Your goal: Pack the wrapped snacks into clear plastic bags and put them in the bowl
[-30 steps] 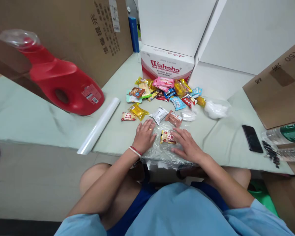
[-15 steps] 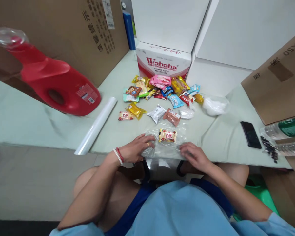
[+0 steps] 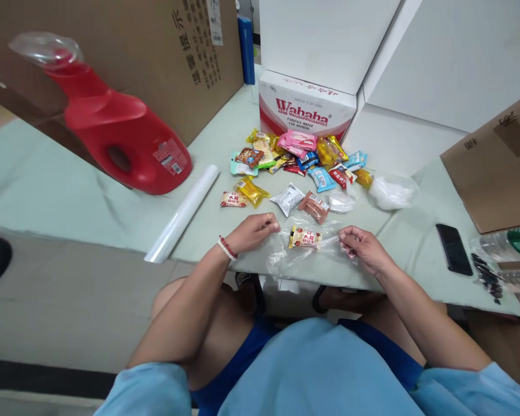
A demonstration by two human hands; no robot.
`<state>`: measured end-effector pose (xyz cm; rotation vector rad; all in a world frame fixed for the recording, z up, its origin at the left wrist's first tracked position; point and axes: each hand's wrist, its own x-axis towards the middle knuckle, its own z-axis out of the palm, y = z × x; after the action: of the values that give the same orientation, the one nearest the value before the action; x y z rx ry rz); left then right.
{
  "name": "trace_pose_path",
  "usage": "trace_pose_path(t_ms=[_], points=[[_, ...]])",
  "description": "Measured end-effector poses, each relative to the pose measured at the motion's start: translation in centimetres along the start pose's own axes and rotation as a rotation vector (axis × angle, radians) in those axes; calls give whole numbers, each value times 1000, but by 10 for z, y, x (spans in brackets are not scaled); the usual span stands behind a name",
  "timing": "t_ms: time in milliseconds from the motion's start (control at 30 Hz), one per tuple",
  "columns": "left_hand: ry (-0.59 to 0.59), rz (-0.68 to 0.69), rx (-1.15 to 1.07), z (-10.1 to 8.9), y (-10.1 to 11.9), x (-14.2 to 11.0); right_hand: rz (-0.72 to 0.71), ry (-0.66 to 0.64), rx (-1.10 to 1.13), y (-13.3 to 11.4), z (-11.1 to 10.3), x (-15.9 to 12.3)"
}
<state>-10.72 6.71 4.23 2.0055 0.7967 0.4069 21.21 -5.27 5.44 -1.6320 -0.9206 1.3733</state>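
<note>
A small cream snack packet with red lettering lies on a piece of clear plastic film near the table's front edge. To its left, my left hand is closed, pinching the film's edge between thumb and fingers. On the other side, my right hand grips a gathered edge of the same film. Just beyond the film sit a silver packet, a brown packet and a crumpled white plastic bundle.
Behind lies a pile of colourful snack packets against a Wahaha box. A white roll and a red jug stand or lie left. To the right are a white plastic bag, a phone and a bottle.
Both hands have risen slightly and closed on the film's edges, drawing it up around the packet. The film is more bunched. The whole view has shifted a little.
</note>
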Motion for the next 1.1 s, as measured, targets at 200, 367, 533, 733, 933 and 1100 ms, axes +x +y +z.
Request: trace_pose_path(t_ms=[200, 367, 533, 733, 933, 1100], points=[[-235, 260, 361, 10, 24, -22, 14, 16, 40, 0, 0, 2], [-223, 246, 541, 33, 26, -35, 41, 9, 79, 4, -2, 5], [-116, 197, 276, 32, 15, -18, 77, 2, 86, 10, -6, 5], [246, -150, 143, 30, 1, 13, 64, 2, 37, 11, -8, 5], [293, -407, 479, 45, -4, 29, -42, -28, -412, 14, -19, 8], [410, -410, 539, 53, -7, 27, -388, 171, -1197, -23, -26, 6]])
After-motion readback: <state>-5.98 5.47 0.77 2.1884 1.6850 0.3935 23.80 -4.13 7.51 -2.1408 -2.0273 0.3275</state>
